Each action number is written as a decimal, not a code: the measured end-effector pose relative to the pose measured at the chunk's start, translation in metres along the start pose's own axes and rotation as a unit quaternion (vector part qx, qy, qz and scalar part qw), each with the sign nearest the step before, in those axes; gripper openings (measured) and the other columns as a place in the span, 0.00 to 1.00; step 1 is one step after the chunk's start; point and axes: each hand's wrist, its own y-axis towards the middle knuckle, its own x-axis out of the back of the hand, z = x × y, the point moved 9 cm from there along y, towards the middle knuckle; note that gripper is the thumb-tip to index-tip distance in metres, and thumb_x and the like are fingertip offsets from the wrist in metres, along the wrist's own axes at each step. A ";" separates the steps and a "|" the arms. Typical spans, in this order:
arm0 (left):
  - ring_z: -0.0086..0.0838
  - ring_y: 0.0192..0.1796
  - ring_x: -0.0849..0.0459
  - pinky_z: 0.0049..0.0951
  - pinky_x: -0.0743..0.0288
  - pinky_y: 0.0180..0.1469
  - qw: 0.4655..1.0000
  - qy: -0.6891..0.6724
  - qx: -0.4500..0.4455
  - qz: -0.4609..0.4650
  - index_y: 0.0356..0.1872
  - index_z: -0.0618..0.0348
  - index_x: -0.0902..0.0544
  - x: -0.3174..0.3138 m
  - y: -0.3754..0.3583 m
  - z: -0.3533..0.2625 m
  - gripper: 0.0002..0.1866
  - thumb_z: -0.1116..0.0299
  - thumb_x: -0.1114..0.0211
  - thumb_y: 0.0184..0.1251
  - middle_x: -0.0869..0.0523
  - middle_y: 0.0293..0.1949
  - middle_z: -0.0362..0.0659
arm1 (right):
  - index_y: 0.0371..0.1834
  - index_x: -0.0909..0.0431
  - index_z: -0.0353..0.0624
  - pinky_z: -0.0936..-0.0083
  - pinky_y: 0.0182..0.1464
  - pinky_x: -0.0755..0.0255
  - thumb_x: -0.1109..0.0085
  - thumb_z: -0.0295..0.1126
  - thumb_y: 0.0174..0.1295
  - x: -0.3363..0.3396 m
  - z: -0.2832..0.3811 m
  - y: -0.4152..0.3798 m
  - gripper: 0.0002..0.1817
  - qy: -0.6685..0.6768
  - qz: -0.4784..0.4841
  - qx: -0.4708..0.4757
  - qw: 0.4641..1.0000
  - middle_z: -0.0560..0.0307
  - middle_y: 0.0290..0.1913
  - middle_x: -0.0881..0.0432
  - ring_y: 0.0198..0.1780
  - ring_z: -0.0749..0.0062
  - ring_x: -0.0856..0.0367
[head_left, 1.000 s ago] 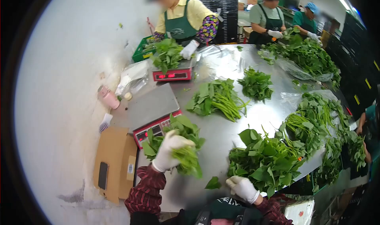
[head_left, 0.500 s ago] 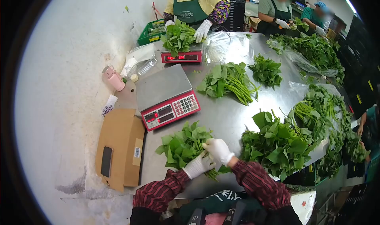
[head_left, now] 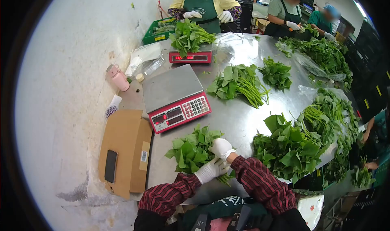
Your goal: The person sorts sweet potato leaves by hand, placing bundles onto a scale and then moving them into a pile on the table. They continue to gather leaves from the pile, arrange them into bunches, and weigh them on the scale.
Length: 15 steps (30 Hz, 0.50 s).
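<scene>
A bunch of leafy greens [head_left: 189, 151] lies on the metal table before me, leaves to the left and stems toward the lower right. My left hand [head_left: 211, 171], in a white glove, is closed around the stems from the near side. Just above it, my right hand [head_left: 222, 149], gloved too, is closed on the same bunch where leaves meet stems; its fingertips are partly hidden. Beyond the bunch stands a red scale [head_left: 178, 101] with a bare grey pan. A larger heap of greens [head_left: 286, 151] sits to the right of my hands.
A cardboard box [head_left: 124, 149] with a phone [head_left: 110, 166] on it stands left. Behind are a pink bottle [head_left: 118, 78], another scale [head_left: 191, 57] bearing greens and further bunches [head_left: 239, 84]. A co-worker [head_left: 203, 9] stands across the table; other people work at right.
My hands stay on the bunch; the right has turned and its fingers sit closer against it. The co-worker opposite has let go of the greens on the far scale. My view has shifted slightly.
</scene>
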 end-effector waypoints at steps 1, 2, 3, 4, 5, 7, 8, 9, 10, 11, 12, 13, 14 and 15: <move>0.33 0.53 0.24 0.43 0.39 0.66 1.000 -0.005 0.000 0.002 0.54 0.46 0.28 -0.001 -0.001 0.000 0.19 0.64 0.48 0.59 0.23 0.44 0.40 | 0.28 0.18 0.36 0.59 0.40 0.24 0.39 0.40 0.50 0.001 -0.001 0.000 0.16 0.000 -0.001 -0.001 1.000 0.39 0.29 0.18 0.34 0.47 0.18; 0.33 0.53 0.24 0.43 0.39 0.66 1.000 -0.004 -0.002 0.001 0.54 0.46 0.28 -0.006 -0.001 -0.001 0.19 0.64 0.48 0.59 0.23 0.44 0.40 | 0.27 0.18 0.36 0.59 0.37 0.25 0.40 0.40 0.52 0.004 0.001 -0.001 0.16 0.025 -0.015 0.021 0.999 0.41 0.26 0.19 0.31 0.47 0.19; 0.34 0.54 0.24 0.43 0.39 0.66 1.000 0.001 -0.002 -0.006 0.52 0.48 0.27 -0.011 -0.001 -0.002 0.19 0.65 0.47 0.58 0.23 0.44 0.41 | 0.26 0.19 0.36 0.60 0.35 0.26 0.40 0.40 0.53 0.008 0.002 -0.002 0.16 0.049 -0.029 0.044 0.997 0.43 0.22 0.20 0.28 0.47 0.20; 0.35 0.54 0.24 0.44 0.40 0.66 1.000 0.005 -0.003 -0.013 0.51 0.49 0.26 -0.012 -0.001 -0.002 0.18 0.65 0.47 0.58 0.22 0.45 0.42 | 0.26 0.19 0.36 0.60 0.35 0.26 0.40 0.40 0.53 0.010 0.000 -0.007 0.16 0.050 -0.030 0.042 0.997 0.43 0.22 0.20 0.28 0.47 0.20; 0.35 0.54 0.24 0.44 0.40 0.66 1.000 0.005 -0.004 -0.014 0.51 0.49 0.26 -0.013 -0.001 -0.002 0.18 0.65 0.47 0.58 0.22 0.45 0.42 | 0.26 0.19 0.36 0.62 0.33 0.26 0.40 0.39 0.54 0.024 -0.005 -0.015 0.15 0.080 -0.106 0.040 0.990 0.44 0.21 0.20 0.26 0.51 0.19; 0.37 0.55 0.24 0.45 0.43 0.69 0.999 -0.030 0.001 -0.034 0.47 0.52 0.23 -0.013 -0.001 0.000 0.16 0.64 0.47 0.58 0.21 0.43 0.44 | 0.27 0.19 0.35 0.65 0.31 0.26 0.39 0.38 0.55 0.039 -0.014 -0.033 0.13 0.108 -0.180 0.037 0.977 0.46 0.20 0.20 0.24 0.55 0.19; 0.37 0.55 0.24 0.45 0.43 0.69 0.999 -0.032 0.002 -0.036 0.47 0.52 0.23 -0.014 -0.001 0.000 0.16 0.64 0.47 0.58 0.21 0.43 0.44 | 0.25 0.21 0.35 0.64 0.30 0.27 0.41 0.37 0.56 0.040 -0.026 -0.040 0.14 0.181 -0.182 -0.005 0.966 0.46 0.20 0.21 0.23 0.55 0.19; 0.37 0.57 0.26 0.45 0.41 0.68 0.999 -0.027 0.002 -0.032 0.45 0.51 0.23 -0.015 -0.001 0.000 0.14 0.65 0.46 0.57 0.22 0.47 0.44 | 0.22 0.24 0.35 0.63 0.30 0.28 0.42 0.37 0.57 0.038 -0.037 -0.047 0.14 0.254 -0.182 -0.047 0.949 0.46 0.20 0.22 0.23 0.55 0.20; 0.37 0.59 0.27 0.46 0.39 0.66 0.999 -0.022 0.000 -0.029 0.43 0.50 0.23 -0.011 0.000 0.000 0.13 0.65 0.45 0.56 0.24 0.51 0.43 | 0.21 0.25 0.36 0.71 0.24 0.31 0.41 0.33 0.57 0.039 -0.037 -0.058 0.13 0.357 -0.151 -0.096 0.917 0.52 0.16 0.24 0.18 0.68 0.24; 0.37 0.59 0.27 0.46 0.39 0.66 0.999 -0.023 -0.002 -0.030 0.43 0.50 0.23 -0.005 0.000 0.001 0.13 0.65 0.45 0.56 0.24 0.51 0.43 | 0.21 0.25 0.36 0.71 0.24 0.31 0.41 0.33 0.57 0.036 -0.043 -0.060 0.13 0.356 -0.153 -0.098 0.917 0.52 0.16 0.24 0.18 0.68 0.24; 0.36 0.60 0.28 0.47 0.39 0.66 0.998 -0.036 0.009 -0.041 0.43 0.50 0.23 0.003 -0.002 0.003 0.13 0.65 0.45 0.56 0.25 0.53 0.43 | 0.20 0.25 0.36 0.73 0.22 0.34 0.40 0.33 0.58 0.029 -0.059 -0.062 0.13 0.410 -0.150 -0.115 0.892 0.55 0.15 0.25 0.17 0.72 0.26; 0.35 0.61 0.30 0.48 0.38 0.65 0.997 -0.050 0.020 -0.050 0.42 0.50 0.23 0.011 -0.003 0.005 0.12 0.64 0.44 0.56 0.26 0.55 0.43 | 0.19 0.25 0.37 0.76 0.20 0.37 0.39 0.32 0.58 0.021 -0.074 -0.066 0.13 0.463 -0.147 -0.132 0.864 0.59 0.15 0.26 0.16 0.77 0.28; 0.37 0.62 0.31 0.50 0.37 0.63 0.995 -0.045 0.028 -0.087 0.42 0.48 0.24 0.017 -0.005 0.005 0.12 0.65 0.44 0.56 0.28 0.59 0.43 | 0.18 0.24 0.39 0.77 0.18 0.40 0.39 0.32 0.58 0.015 -0.082 -0.070 0.13 0.534 -0.137 -0.131 0.824 0.62 0.15 0.26 0.15 0.77 0.31; 0.37 0.62 0.31 0.50 0.37 0.63 0.995 -0.045 0.024 -0.088 0.42 0.48 0.24 0.016 -0.006 0.004 0.12 0.65 0.44 0.56 0.28 0.59 0.43 | 0.18 0.24 0.39 0.77 0.18 0.40 0.39 0.32 0.58 0.014 -0.089 -0.075 0.13 0.535 -0.140 -0.133 0.823 0.62 0.15 0.26 0.15 0.77 0.31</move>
